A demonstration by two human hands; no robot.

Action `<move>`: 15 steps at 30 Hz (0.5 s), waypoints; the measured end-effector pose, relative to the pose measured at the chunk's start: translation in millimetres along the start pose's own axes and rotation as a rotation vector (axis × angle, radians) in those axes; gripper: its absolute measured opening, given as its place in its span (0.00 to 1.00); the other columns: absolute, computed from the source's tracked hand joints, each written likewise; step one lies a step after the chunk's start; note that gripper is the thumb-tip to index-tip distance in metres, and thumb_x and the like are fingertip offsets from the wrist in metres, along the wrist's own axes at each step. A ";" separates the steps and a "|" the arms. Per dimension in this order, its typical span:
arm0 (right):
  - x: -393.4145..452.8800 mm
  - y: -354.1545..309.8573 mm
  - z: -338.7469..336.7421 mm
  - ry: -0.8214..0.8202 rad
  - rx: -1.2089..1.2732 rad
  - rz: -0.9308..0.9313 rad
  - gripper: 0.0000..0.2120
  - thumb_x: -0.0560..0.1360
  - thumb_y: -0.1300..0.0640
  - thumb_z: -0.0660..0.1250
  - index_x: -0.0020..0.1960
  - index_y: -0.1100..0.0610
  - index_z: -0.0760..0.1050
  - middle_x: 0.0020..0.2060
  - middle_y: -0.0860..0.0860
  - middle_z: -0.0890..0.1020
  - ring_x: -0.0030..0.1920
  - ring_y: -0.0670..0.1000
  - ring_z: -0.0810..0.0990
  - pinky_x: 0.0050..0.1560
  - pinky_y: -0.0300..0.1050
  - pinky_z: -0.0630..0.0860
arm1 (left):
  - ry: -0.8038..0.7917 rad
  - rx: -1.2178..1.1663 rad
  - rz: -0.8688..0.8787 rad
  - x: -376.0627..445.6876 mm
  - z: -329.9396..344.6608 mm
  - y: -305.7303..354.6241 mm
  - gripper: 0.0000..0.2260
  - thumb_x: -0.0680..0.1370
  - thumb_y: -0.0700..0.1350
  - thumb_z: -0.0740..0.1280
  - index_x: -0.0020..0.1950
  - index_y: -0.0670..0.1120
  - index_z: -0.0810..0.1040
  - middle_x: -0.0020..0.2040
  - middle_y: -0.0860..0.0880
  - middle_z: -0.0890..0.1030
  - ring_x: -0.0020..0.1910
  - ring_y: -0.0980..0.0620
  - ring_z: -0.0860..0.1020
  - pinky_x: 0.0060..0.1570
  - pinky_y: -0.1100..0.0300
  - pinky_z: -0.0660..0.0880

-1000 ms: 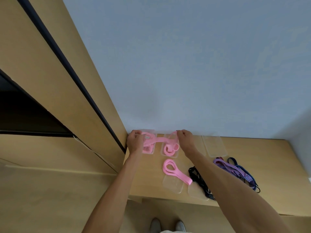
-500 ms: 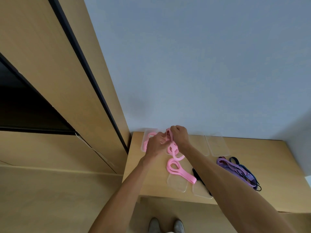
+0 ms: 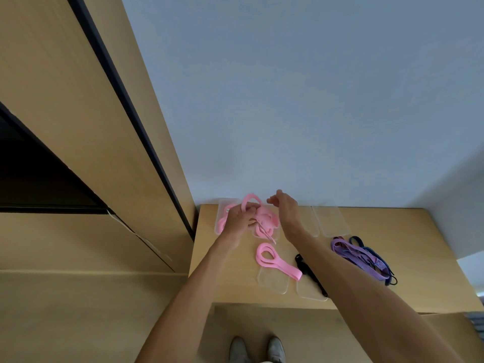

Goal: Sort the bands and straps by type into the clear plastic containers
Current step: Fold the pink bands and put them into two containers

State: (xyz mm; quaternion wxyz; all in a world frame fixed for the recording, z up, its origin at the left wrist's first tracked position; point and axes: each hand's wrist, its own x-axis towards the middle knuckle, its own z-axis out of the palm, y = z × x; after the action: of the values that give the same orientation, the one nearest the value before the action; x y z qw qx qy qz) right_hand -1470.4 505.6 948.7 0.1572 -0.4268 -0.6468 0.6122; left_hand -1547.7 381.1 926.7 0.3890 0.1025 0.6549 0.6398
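1. The left hand [image 3: 239, 218] grips a pink band [image 3: 251, 201], its fingers curled around the loop, over the far-left clear container [image 3: 222, 214] on the counter [image 3: 408, 231].
2. To do it well, tuck the loop fully inside this container.
3. Right of that container, the right hand [image 3: 284, 205] hovers with fingers loosely spread, holding nothing.

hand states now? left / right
Left hand: closed, gripping the pink band.
Right hand: open, fingers relaxed, holding nothing.
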 end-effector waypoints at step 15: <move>-9.5 23.0 -4.0 -0.453 0.138 0.254 0.10 0.71 0.58 0.62 0.45 0.65 0.77 0.39 0.61 0.77 0.38 0.58 0.74 0.38 0.47 0.74 | 0.226 -0.562 -0.112 4.7 -34.5 24.3 0.07 0.80 0.38 0.62 0.47 0.45 0.80 0.41 0.45 0.81 0.37 0.49 0.77 0.34 0.60 0.70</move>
State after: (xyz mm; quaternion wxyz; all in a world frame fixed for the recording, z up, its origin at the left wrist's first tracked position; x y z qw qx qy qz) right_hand -1453.6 498.5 931.3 -0.0409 -0.3450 -0.5634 0.7496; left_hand -1581.9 361.8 943.1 0.3615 -0.1174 0.4960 0.7807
